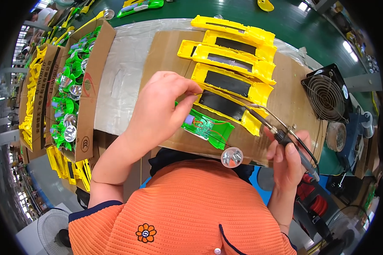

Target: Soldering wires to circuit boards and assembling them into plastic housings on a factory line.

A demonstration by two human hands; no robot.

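My left hand (161, 106) is closed in a pinch at the left end of the nearest yellow plastic shell (253, 124), on what looks like a thin wire; its fingers hide most of it. A black rectangular panel (222, 105) lies inside that shell. In my right hand (287, 160) is a soldering iron (281, 137) with a thin curved metal tube alongside, its tip reaching over the shell's right part. Just below lies a green housing (221, 131) with a circuit board (203, 126) and orange wires. A round silver reflector (232, 157) hangs at the board's near edge.
Several more yellow shells (227, 83) with black panels lie in a row beyond, on cardboard (166, 55). At left stands a carton (86, 102) of green housings with reflectors, beside another holding yellow parts (32, 97). A black fan (326, 95) stands at right.
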